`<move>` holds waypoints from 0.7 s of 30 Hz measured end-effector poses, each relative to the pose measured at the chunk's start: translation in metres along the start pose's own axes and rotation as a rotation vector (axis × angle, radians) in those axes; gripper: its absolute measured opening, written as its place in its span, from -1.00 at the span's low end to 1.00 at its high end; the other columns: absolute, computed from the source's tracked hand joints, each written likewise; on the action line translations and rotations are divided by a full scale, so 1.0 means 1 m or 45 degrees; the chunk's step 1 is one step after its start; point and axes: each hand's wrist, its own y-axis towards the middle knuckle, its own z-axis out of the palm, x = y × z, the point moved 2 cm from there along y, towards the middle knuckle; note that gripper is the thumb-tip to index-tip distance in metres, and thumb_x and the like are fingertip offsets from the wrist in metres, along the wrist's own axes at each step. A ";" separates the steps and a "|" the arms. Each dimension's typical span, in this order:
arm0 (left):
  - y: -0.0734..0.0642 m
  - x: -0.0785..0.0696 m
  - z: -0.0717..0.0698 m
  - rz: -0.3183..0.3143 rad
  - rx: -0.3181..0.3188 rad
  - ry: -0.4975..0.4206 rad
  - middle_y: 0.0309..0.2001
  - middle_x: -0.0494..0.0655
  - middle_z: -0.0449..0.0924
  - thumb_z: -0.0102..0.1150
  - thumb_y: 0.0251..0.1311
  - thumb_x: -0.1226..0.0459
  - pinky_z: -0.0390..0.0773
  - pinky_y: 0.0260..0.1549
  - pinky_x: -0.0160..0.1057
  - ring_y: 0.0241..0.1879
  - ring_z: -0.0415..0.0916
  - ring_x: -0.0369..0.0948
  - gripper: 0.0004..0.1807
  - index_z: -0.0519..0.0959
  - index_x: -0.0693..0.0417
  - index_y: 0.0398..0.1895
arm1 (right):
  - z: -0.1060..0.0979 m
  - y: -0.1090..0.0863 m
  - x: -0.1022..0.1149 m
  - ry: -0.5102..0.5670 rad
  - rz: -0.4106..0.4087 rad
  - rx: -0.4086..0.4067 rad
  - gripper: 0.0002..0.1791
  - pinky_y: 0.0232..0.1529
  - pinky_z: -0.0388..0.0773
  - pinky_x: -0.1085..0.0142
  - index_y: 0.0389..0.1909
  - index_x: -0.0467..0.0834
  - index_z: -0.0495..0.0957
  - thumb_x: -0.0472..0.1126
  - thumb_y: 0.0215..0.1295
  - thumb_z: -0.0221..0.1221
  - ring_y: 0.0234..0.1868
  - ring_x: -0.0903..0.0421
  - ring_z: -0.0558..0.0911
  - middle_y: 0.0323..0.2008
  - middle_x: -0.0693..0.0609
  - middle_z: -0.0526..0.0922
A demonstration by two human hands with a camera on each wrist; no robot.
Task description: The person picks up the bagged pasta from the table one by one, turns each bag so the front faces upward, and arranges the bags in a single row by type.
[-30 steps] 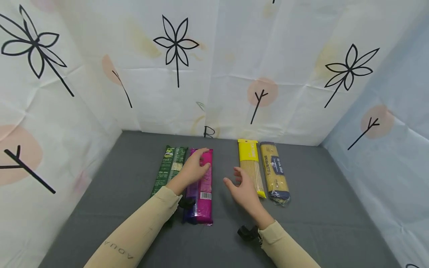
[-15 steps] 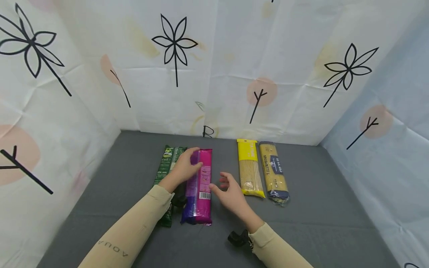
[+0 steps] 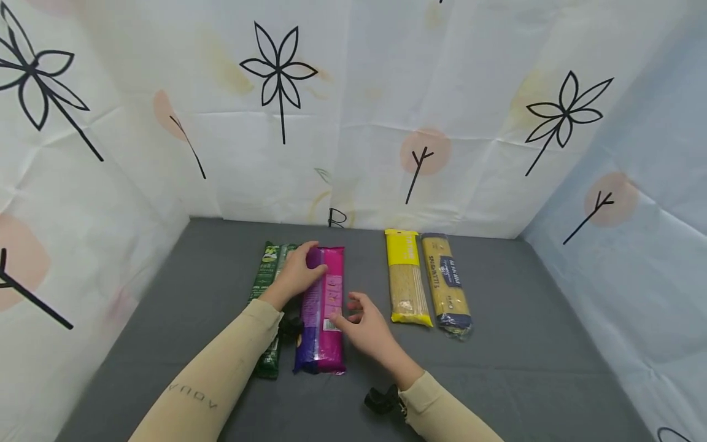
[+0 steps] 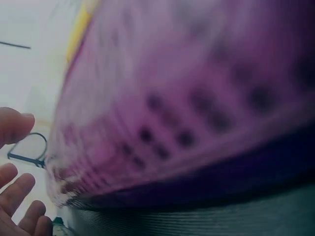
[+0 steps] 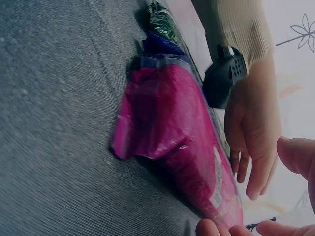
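A long pink and purple packet [image 3: 332, 294] lies lengthwise on the table, and its crimped end shows close up in the right wrist view. Over its far part hovers my left hand [image 3: 298, 270], thumb and fingers spread; in the left wrist view its fingers [image 4: 19, 194] stand apart with nothing between them. My right hand [image 3: 369, 328] is at the packet's right edge near the barcode, fingers loosely bent and thumb apart from them. A dark green packet [image 3: 268, 270] lies just left of the pink one, partly hidden under my left hand and wrist.
To the right lie a yellow pack of dry noodles [image 3: 407, 282] and a spaghetti pack [image 3: 446, 282] with a blue label, side by side. The grey table [image 3: 530, 344] ends at a patterned white curtain [image 3: 364, 159] behind and at both sides.
My right hand has moved left, from beside the yellow noodle pack to the pink packet's right edge. My left hand has shifted slightly left over the packets. The packets lie as before.
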 end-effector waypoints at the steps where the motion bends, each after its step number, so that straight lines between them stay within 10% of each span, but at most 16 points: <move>1: 0.003 0.001 0.000 -0.001 0.004 0.004 0.29 0.15 0.30 0.24 0.24 0.10 0.44 0.03 0.17 0.22 0.20 0.11 -0.28 0.23 0.01 0.44 | 0.002 0.000 -0.001 -0.002 0.005 0.006 -0.17 -0.15 0.58 0.10 0.36 -0.18 0.26 0.17 0.20 0.28 -0.03 -0.03 0.54 0.13 -0.14 0.47; 21: 0.042 0.004 0.007 -0.101 0.066 0.226 0.26 0.17 0.35 0.15 0.28 0.10 0.16 0.12 0.25 0.20 0.12 0.21 -0.46 0.43 0.04 0.31 | 0.018 0.002 -0.008 -0.068 0.054 0.001 -0.23 -0.19 0.52 0.16 0.28 -0.16 0.33 0.01 0.09 0.41 -0.10 0.07 0.49 0.03 0.01 0.50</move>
